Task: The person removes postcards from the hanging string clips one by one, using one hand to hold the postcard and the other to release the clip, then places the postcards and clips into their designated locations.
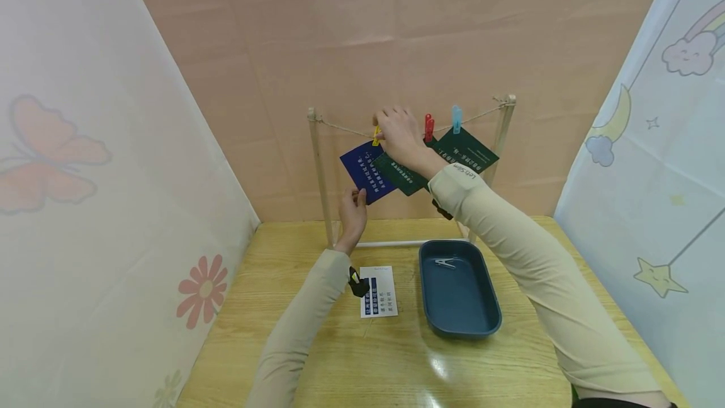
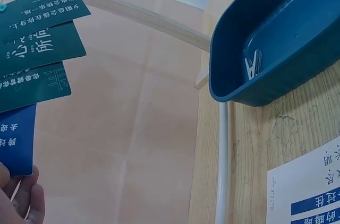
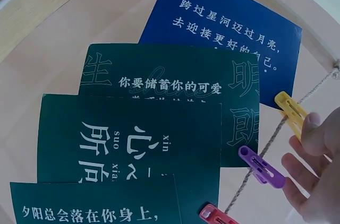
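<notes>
My left hand [image 1: 353, 216] pinches the lower corner of a blue card [image 1: 362, 175] with white writing. At the card's upper corner, my right hand [image 1: 401, 134] grips a yellow clothespin [image 3: 291, 110] on the rope [image 3: 319, 83]. Several green cards overlap beside the blue one; the rightmost green card [image 1: 472, 148] hangs from a light-blue clothespin [image 1: 456, 118]. A red clothespin [image 1: 428, 128] and a purple clothespin [image 3: 260, 166] are on the rope too. In the head view, the right hand hides the purple clothespin.
A wooden post [image 1: 321, 175] stands at each end of the rope. On the table, a dark blue basin [image 1: 428, 310] contains a white clothespin [image 1: 445, 262]. To its left lies a white card [image 1: 387, 288] with blue printing, partly behind the left wrist's camera. Fabric walls surround the table.
</notes>
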A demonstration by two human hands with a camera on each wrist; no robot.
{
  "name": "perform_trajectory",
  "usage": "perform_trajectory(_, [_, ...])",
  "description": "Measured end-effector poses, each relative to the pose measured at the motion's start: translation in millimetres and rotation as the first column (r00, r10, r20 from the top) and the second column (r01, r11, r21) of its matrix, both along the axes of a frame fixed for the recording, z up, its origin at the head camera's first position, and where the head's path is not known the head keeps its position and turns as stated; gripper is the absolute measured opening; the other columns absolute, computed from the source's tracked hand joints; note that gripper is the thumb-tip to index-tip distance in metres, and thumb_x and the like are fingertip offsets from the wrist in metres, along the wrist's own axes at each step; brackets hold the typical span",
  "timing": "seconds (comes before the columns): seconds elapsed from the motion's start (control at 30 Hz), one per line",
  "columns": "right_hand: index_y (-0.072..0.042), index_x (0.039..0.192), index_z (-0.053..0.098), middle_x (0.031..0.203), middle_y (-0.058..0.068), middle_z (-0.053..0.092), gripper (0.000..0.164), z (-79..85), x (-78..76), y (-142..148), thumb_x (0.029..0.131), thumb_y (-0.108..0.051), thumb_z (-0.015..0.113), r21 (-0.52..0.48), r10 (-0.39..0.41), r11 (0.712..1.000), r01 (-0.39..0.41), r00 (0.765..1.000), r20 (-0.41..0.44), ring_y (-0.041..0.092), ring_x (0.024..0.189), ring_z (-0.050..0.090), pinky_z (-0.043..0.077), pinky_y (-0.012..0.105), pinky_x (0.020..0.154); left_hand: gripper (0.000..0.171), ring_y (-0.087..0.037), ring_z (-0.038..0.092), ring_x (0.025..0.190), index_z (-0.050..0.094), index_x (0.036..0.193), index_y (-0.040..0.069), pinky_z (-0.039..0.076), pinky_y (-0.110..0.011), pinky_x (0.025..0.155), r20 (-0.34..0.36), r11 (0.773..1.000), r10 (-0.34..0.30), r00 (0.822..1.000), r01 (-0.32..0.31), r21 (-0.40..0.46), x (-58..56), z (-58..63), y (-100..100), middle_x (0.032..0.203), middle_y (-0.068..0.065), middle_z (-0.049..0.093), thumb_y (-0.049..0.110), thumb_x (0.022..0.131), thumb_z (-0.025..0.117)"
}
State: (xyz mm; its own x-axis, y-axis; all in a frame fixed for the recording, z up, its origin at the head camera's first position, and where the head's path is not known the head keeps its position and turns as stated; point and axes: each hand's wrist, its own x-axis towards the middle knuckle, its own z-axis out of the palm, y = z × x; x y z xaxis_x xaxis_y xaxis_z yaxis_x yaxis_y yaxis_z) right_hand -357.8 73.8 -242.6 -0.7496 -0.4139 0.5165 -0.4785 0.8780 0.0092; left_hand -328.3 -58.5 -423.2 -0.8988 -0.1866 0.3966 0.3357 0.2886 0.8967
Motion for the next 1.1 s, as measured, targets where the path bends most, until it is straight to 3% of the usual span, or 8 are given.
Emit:
perform_trajectory(0.23, [-0.001, 0.11, 0.065, 0.108, 0.014, 0.066, 0.022, -1.7, 1.1, 1.1, 0.091, -0.01, 0.073, -0.127, 0.029, 0.992, -0.028, 1.0, 0.006, 0.03, 0.1, 0.058, 0.042, 0.041, 0.089, 0.019, -0.031, 0.065, 0.092, 0.061, 0.106, -0.005, 0.054, -0.042, 0.078, -0.017, 1.0, 0.01, 1.0, -0.009, 0.005, 0.1, 1.5, 0.0, 0.102, -0.02, 0.067, 0.011, 0.105, 0.05])
perform_trajectory(0.43, [0.001, 0.105, 0.067, 0.103, 0.014, 0.068, 0.017, -4.3, -0.2, 2.6, 0.09, -0.006, 0.073, -0.237, 0.055, 0.97, -0.052, 0.998, 0.004, 0.031, 0.094, 0.06, 0.041, 0.043, 0.093, 0.018, -0.029, 0.064, 0.086, 0.061, 0.103, -0.006, 0.052, -0.037, 0.071, -0.055, 1.0, 0.013, 0.998, -0.014, -0.003, 0.5, 2.4, 0.5, 0.096, -0.019, 0.067, 0.009, 0.104, 0.051])
perform_trajectory(0.6, [0.002, 0.1, 0.067, 0.099, 0.016, 0.069, 0.012, -4.7, 0.4, 2.4, 0.09, -0.004, 0.071, -0.269, 0.073, 0.96, -0.075, 0.997, -0.016, 0.032, 0.09, 0.061, 0.048, 0.042, 0.089, 0.018, -0.026, 0.062, 0.082, 0.061, 0.102, -0.005, 0.05, -0.034, 0.068, -0.054, 1.0, 0.013, 0.998, -0.014, -0.007, 0.2, 2.8, 1.4, 0.093, -0.017, 0.067, 0.009, 0.104, 0.051])
perform_trajectory(0.83, [0.001, 0.093, 0.068, 0.094, 0.016, 0.071, 0.004, -4.5, 1.4, 3.2, 0.089, 0.002, 0.069, -0.291, 0.09, 0.951, -0.103, 0.994, -0.058, 0.033, 0.088, 0.062, 0.048, 0.043, 0.088, 0.02, -0.027, 0.063, 0.082, 0.061, 0.103, -0.006, 0.051, -0.035, 0.068, -0.035, 1.0, 0.019, 0.999, -0.019, -0.012, 0.0, 3.9, 2.0, 0.093, -0.018, 0.067, 0.011, 0.104, 0.05])
perform_trajectory(1.1, [0.001, 0.085, 0.066, 0.087, 0.016, 0.071, 0.008, -6.8, 0.5, 4.3, 0.088, 0.008, 0.065, -0.299, 0.117, 0.943, -0.148, 0.986, -0.119, 0.031, 0.079, 0.063, 0.048, 0.042, 0.081, 0.019, -0.031, 0.063, 0.078, 0.061, 0.1, -0.006, 0.049, -0.036, 0.065, -0.05, 0.999, 0.036, 0.998, -0.037, -0.021, -1.3, 3.2, 2.7, 0.09, -0.019, 0.066, 0.011, 0.104, 0.051])
